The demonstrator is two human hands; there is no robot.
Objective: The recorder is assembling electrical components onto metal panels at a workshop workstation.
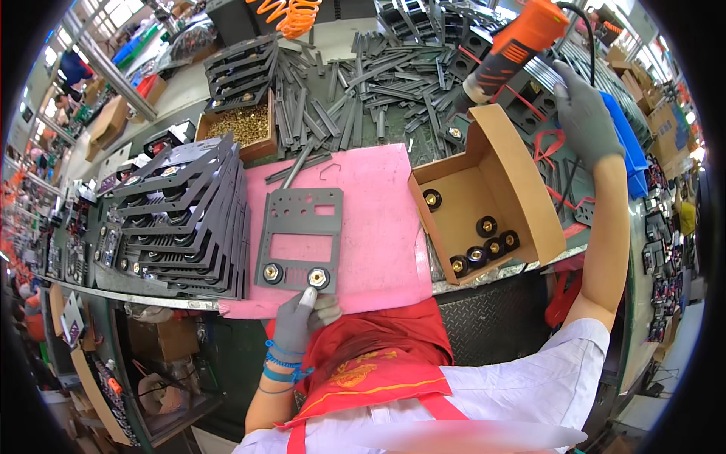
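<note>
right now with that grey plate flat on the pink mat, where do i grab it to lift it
Likely the near bottom edge of the grey plate, from your side. It lies flat with that edge at the pink mat front, and the left hand already touches the wheel there. The right hand is up at the orange tool.

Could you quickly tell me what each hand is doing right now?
Left hand: fingertip pressing the plate, holding nothing.
Right hand: beside the power screwdriver; grip unclear.
</note>
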